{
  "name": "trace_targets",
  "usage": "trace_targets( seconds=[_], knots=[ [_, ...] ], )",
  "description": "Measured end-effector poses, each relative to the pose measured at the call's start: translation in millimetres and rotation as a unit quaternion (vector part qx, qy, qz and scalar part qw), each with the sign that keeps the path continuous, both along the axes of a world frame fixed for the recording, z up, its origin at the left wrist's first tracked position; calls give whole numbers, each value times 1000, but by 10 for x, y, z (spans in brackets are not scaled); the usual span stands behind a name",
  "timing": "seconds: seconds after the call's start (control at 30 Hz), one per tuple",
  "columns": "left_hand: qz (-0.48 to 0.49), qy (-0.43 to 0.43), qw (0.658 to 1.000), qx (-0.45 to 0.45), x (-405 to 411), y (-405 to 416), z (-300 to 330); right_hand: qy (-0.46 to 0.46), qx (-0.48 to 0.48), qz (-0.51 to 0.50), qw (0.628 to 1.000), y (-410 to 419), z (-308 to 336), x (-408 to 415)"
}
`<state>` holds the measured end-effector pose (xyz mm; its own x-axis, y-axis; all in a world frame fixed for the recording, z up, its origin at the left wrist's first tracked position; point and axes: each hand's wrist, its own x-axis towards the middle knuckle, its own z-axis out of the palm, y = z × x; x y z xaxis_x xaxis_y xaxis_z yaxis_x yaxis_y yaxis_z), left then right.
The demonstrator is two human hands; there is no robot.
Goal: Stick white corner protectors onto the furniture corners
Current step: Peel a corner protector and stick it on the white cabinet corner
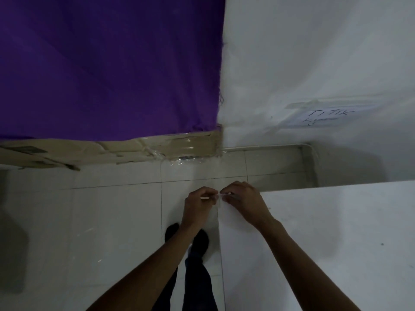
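Head view: both hands met at the far corner of the white table [325, 232], which filled the space to the right of the arms. The left hand [198, 203] hung just off the table's left edge, over the tiled floor [112, 221], with its fingers curled and pinching a thin pale strip, probably a peeled backing, though it was too small to be sure. The right hand [243, 202] lay over the corner itself, fingers bent down and pinching or pressing a small white corner protector [221, 195] that showed only as a sliver between the 2 sets of fingertips. Whether the protector already touched the corner could not be told.

As a judgement, the task stood at the fitting of 1 protector on this corner: the piece was at the corner but not plainly seated and pressed home. No other table corner was in view, so how many were done or left could not be said.

The table's left edge ran back from the hands toward the person's legs [195, 277], which stood just beside it. Beyond the hands lay open floor up to the purple cloth [107, 63] and the taped cardboard [134, 151] at its foot, and a white wall [314, 63] bearing a taped paper note [325, 117] stood further right, so there was room to step round.
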<state>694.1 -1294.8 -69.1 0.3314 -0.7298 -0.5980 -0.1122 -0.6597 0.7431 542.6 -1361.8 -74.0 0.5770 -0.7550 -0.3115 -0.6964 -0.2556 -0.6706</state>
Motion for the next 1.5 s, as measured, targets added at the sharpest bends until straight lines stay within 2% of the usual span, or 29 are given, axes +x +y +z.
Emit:
trace_targets(
  seconds=[0.2,0.5,0.97,1.23,1.5],
  knots=[
    [7,-46,998,-38,-93,62,14,-27,2,-15,1000,1,2,-41],
    [26,-100,993,-56,-141,44,115,-53,-28,16,998,4,35,-57],
    [-63,-180,977,-94,-173,20,128,-82,-68,13,994,41,-3,-127],
    [-40,-170,981,-83,-209,45,130,-80,-98,29,991,47,-49,-121],
    [-53,-171,980,-87,-208,53,134,-37,-115,48,992,55,21,-131]
  ],
)
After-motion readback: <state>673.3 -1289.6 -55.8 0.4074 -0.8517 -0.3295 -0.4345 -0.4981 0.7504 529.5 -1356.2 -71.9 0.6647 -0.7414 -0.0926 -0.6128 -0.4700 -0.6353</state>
